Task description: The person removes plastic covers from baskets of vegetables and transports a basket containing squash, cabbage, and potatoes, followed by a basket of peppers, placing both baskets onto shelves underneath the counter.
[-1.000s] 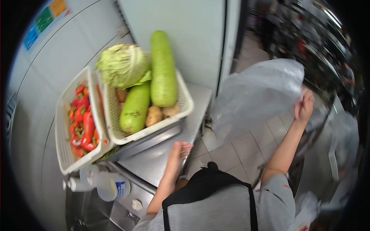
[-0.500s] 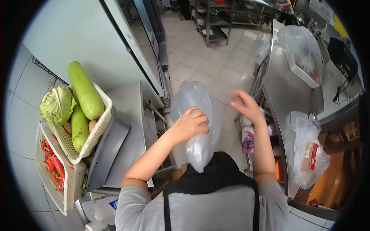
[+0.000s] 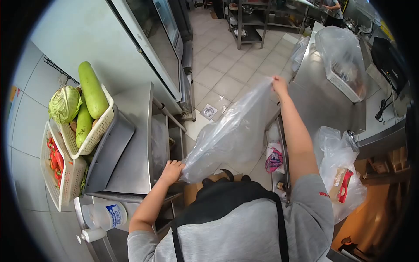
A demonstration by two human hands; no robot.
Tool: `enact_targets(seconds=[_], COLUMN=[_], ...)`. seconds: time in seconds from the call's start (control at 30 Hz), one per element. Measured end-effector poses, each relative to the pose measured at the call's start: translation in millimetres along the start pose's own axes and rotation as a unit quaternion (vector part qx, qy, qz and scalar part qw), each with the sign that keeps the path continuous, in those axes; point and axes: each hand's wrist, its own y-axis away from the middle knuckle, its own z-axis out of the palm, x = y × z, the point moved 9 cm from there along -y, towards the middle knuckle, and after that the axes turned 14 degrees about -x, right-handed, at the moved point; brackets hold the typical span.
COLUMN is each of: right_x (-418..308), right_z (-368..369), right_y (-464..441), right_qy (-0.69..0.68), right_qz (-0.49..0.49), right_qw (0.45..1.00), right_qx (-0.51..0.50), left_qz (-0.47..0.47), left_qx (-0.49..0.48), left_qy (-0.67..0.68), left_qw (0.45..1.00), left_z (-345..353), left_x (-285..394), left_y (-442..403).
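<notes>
A large clear plastic bag (image 3: pixel 233 126) is stretched on a slant in front of my body, its film hanging in loose folds above the floor. My left hand (image 3: pixel 172 170) grips its lower left corner, close to the edge of the steel table. At the far upper right end, my right hand (image 3: pixel 279 84) pinches the bag with the arm reaching forward. Through the film some floor tiles show. The bag looks flat; I cannot tell where its mouth is.
At left, a cream basket (image 3: pixel 101 129) holds long green gourds and a cabbage (image 3: pixel 65 104); below it a crate (image 3: pixel 61 205) holds red peppers. A steel counter (image 3: pixel 321 83) at right carries bagged goods (image 3: pixel 340 56). A white fridge (image 3: pixel 94 39) stands front left. A person (image 3: pixel 334 11) is far back.
The bag was bunched in my left hand and is now pulled out wide. My left hand moved down and left; my right hand moved forward and took hold of the bag.
</notes>
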Motion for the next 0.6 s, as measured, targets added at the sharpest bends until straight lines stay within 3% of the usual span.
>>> enact_targets(seconds=[0.07,0.1,0.13,0.17,0.2,0.23,0.27,0.3,0.33,0.37,0.47,0.5,0.53,0.6], right_x=[-83,-111,-140,-164,-186,-207,-204,-205,-200,-191,-130,-112,-113,-97], right_z=[-18,-21,-22,-11,3,17,37,58,83,103,150,159,157,142], right_y=[18,36,58,89,134,180,208,247,284,316,357,361,368,360], right_qy=[0.108,0.091,0.074,0.046,0.018,0.003,0.005,0.008,0.063,0.022,0.096,0.101,0.011,0.027], right_qz=[-0.178,-0.250,-0.320,-0.327,-0.333,-0.387,-0.369,-0.384,-0.438,-0.474,-0.399,-0.354,-0.373,-0.405], right_qw=[0.977,0.961,0.940,0.943,0.943,0.921,0.922,0.889,0.829,0.777,0.706,0.690,0.676,0.670], right_qx=[0.047,0.068,0.088,0.041,-0.008,-0.051,-0.121,-0.248,-0.341,-0.413,-0.576,-0.623,-0.635,-0.621], left_qz=[-0.116,-0.194,-0.126,-0.056,0.083,0.053,0.048,0.042,0.051,0.060,0.174,0.198,0.221,0.302], left_qx=[-0.070,-0.204,-0.147,-0.085,0.061,0.153,0.219,0.282,0.225,0.161,-0.061,-0.061,-0.062,-0.029], left_qy=[0.030,0.079,0.166,0.251,0.356,0.422,0.439,0.454,0.581,0.694,0.732,0.747,0.760,0.784], left_qw=[0.990,0.956,0.967,0.963,0.929,0.892,0.870,0.844,0.781,0.699,0.655,0.632,0.609,0.542], left_z=[3,3,-14,-31,-65,-137,-173,-203,-223,-237,-232,-235,-238,-252], left_x=[3,-2,0,-5,-10,3,-3,-8,4,21,71,79,90,102], left_y=[-3,-9,-28,-48,-71,-55,-60,-62,-66,-71,-108,-113,-115,-106])
